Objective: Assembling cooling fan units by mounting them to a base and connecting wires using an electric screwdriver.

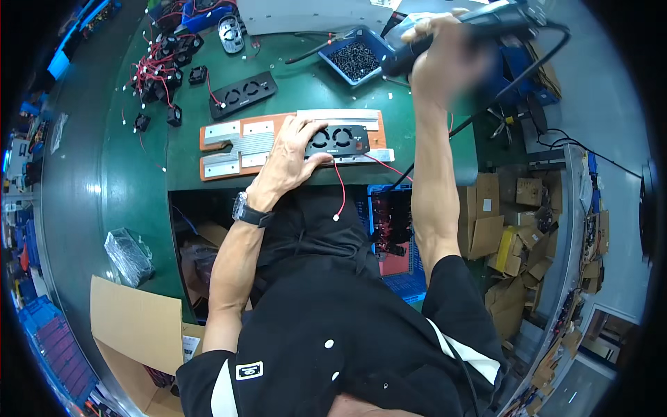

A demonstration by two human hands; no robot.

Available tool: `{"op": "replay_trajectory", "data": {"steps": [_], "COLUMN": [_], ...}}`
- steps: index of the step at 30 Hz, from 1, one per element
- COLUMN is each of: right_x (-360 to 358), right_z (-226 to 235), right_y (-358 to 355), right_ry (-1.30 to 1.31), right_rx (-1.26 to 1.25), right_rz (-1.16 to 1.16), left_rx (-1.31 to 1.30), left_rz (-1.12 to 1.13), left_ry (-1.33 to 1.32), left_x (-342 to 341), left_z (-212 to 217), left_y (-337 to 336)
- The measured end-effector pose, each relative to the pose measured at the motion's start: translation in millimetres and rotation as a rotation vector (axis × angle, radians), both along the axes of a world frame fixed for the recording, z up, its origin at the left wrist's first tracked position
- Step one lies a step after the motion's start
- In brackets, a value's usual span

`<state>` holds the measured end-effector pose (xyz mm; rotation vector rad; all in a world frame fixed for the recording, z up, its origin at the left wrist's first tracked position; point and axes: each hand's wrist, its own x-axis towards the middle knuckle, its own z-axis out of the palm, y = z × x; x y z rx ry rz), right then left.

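My left hand point(290, 156) presses on the left end of a black twin-fan module point(338, 141) that lies on an orange and metal jig point(236, 144) at the front of the green bench. A red lead point(341, 191) hangs from the module over the bench edge. My right hand point(441, 52), blurred, is raised above the bench and grips a black corded electric screwdriver point(486, 24), close to a blue tray of black screws point(356, 59).
Another black twin-fan module point(243, 92) and several small black fans with red wires point(163, 66) lie at the back left. A blue crate point(394, 229) sits under the bench. Cardboard boxes point(507, 229) pile up on the right; a flat carton point(132, 326) lies at lower left.
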<state>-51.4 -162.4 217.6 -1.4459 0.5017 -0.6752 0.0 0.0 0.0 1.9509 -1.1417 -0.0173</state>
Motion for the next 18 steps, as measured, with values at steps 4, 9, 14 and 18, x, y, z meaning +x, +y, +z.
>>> {"op": "replay_trajectory", "data": {"steps": [4,9,14,18], "right_x": [109.6,129.6,124.0,117.5], "right_z": [-127.3,-153.4,-123.4,-100.7], "right_y": [-121.9,-114.2,-110.1,-114.4], "right_ry": [-0.771,-0.646,-0.717,-0.793], "right_rx": [-0.518,-0.536,-0.504,-0.477], "right_rz": [-0.07,-0.123,-0.111,-0.093], "left_rx": [-0.001,-0.005,0.003,0.046], "left_rz": [-0.031,-0.02,-0.028,0.002], "left_ry": [-0.013,-0.021,0.003,-0.129], "left_x": [15.7,6.6,5.3,1.5], "left_z": [5.5,6.7,5.8,8.9], "left_y": [0.2,-2.7,-2.9,-1.7]}}
